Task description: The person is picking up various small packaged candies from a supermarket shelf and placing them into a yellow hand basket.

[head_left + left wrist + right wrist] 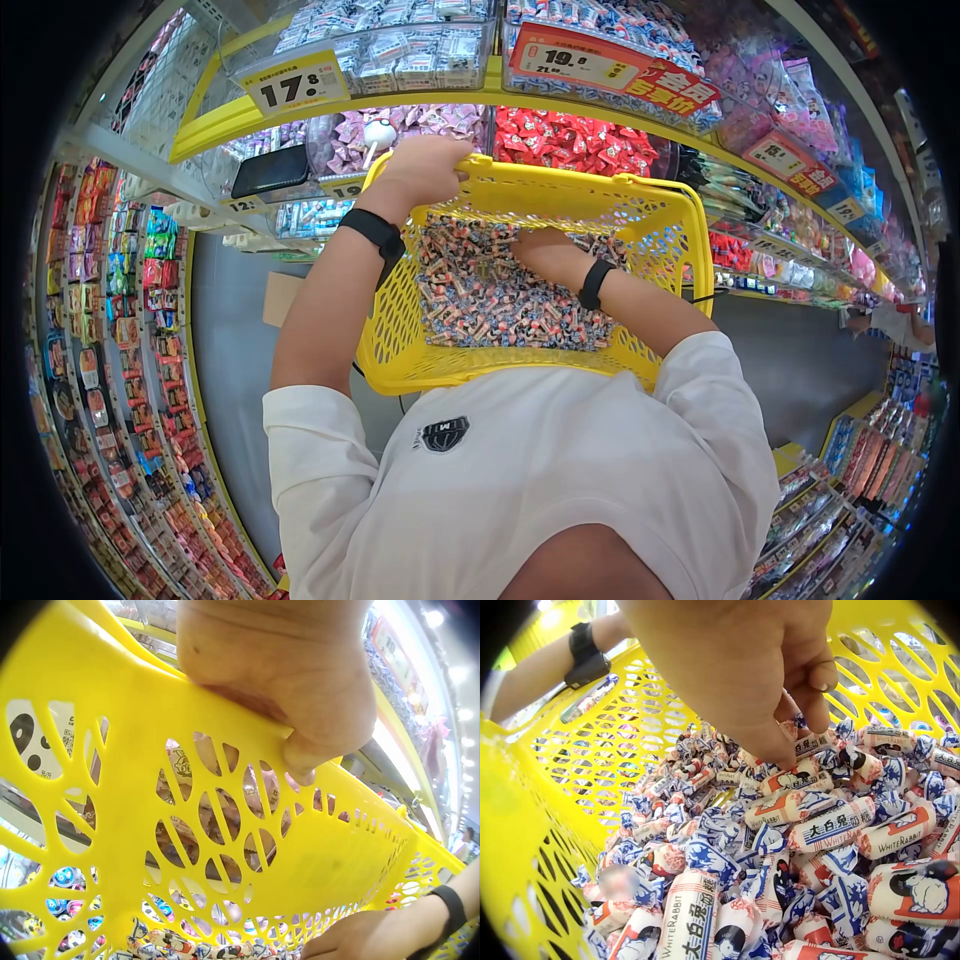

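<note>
A yellow plastic basket with perforated walls stands before the person, holding a thick layer of White Rabbit milk candies in blue, white and red twist wrappers. The left hand grips the basket's far rim near its left corner, with the thumb over the inner side. Inside the basket, the right hand reaches down into the candies. In the right wrist view this right hand has curled fingers, with thumb and fingers pinching at a wrapped candy; the fingertips are partly hidden.
Behind the basket are bins of purple-wrapped candies and red-wrapped candies, under a yellow shelf edge with price signs. A black phone-like device sits left of the bins. Packed snack shelves line the left side.
</note>
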A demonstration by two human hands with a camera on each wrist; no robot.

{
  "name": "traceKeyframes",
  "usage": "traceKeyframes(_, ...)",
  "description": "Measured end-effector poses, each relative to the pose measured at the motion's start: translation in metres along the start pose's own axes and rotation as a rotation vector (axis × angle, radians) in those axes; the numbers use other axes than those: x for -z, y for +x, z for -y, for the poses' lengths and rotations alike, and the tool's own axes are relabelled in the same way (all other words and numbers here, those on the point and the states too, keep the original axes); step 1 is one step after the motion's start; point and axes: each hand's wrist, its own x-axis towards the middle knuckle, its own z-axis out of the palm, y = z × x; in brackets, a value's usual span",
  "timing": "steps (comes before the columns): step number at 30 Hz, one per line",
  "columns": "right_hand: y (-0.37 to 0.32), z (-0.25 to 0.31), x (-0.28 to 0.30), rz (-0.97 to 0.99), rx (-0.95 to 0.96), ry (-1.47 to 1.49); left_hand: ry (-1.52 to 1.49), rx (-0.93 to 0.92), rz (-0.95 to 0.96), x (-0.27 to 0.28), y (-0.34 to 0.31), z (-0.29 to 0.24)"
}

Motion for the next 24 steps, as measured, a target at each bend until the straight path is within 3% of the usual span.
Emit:
traceKeyframes(2,0.0,0.001,-0.001,-0.02,-0.003,-0.006,-0.019,-0.01,-0.01,-0.001,0.0,0.0)
traceKeyframes(5,0.002,0.0,0.007,0.136,-0.078,0.034,-0.03,-0.017,-0.015,-0.001,-0.001,0.001)
traceKeyframes(14,0.007,0.015,0.07,-0.178,-0.266,0.254,-0.035,-0.044,-0.046,-0.005,0.0,0.003)
traceKeyframes(17,0.006,0.023,0.108,-0.375,-0.17,0.313,-0.036,-0.042,-0.041,-0.005,0.0,0.004)
traceKeyframes(20,0.001,0.038,0.158,-0.335,-0.265,0.486,-0.009,-0.012,-0.017,-0.002,0.0,0.001)
traceKeyframes(24,-0.012,0.047,0.206,-0.519,-0.153,0.541,-0.003,-0.005,-0.013,-0.004,0.001,0.002)
